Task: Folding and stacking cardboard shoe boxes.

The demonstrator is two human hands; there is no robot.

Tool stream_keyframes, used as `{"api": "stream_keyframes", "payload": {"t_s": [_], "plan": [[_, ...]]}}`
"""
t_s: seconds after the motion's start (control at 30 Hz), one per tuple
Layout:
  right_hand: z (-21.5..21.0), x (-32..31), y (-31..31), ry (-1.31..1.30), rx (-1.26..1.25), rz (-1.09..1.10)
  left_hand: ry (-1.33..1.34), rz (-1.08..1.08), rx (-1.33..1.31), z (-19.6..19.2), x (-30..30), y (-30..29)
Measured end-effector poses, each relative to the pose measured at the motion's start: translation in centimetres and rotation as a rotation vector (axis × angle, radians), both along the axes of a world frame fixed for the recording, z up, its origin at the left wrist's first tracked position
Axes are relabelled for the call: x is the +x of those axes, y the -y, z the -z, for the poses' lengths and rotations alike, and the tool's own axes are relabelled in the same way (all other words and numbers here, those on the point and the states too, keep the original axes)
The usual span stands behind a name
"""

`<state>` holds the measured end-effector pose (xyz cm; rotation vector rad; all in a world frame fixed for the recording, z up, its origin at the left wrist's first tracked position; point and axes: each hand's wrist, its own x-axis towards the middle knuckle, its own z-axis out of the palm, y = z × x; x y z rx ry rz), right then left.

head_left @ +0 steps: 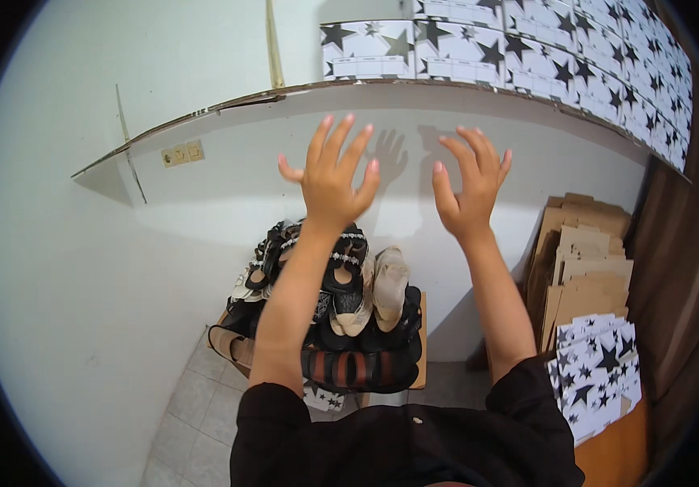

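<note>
- Nearest the camera, two black sleeves [398, 438] come in from the lower edge, with both bare forearms stretched up and forward over the pile of sandals [341, 316].
- Beside the right sleeve, right of the pile of sandals, a stack of white boxes with black stars [597, 373] sits on a brown surface.
- The pile of sandals lies below the forearms on a low wooden stand above the tiled floor [195, 406]: black strapped pairs, some with pale beaded straps, and a beige pair on the right side of the heap.
- Right of the pile and farther back, flattened brown cardboard sheets [585, 260] lean against the wall.
- The left hand [333, 174] is raised above the pile of sandals, fingers spread wide apart, holding nothing and touching nothing.
- The right hand [471, 183] is just beside it, to its right, also spread open with the fingers slightly curled, empty and apart from everything.
- Both hands throw shadows on the white wall [122, 268] behind the pile.
- Above the hands, well above the pile, a shelf [227, 104] runs along the wall; both hands stop short of its edge.
- On that shelf, up and to the right of the pile, stands a long row of star-printed boxes [528, 57], the things nearest the fingertips.
- Left of the hands, under the shelf, a small beige wall socket [182, 153] is set in the wall.
</note>
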<state>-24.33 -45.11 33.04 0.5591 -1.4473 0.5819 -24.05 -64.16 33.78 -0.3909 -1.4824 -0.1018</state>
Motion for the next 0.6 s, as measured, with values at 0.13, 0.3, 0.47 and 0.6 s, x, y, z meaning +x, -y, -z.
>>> {"api": "stream_keyframes", "payload": {"t_s": [0.13, 0.3, 0.47, 0.6], "plan": [[6.8, 2.6, -1.1, 0.13, -0.131, -0.031, 0.124, 0.176, 0.089, 6.5, 4.5, -1.8], [15.8, 7.3, -4.9, 0.412, -0.223, 0.158, 0.323, 0.373, 0.167, 15.8, 8.2, -5.3], [25.9, 15.1, -9.9, 0.657, -0.351, 0.378, 0.845, 0.453, 0.264, 26.6, 12.3, -8.9], [32.3, 22.2, -13.4, 0.899, -0.39, 0.559, 1.063, 0.507, 0.162, 35.2, 16.5, -11.3]]}}
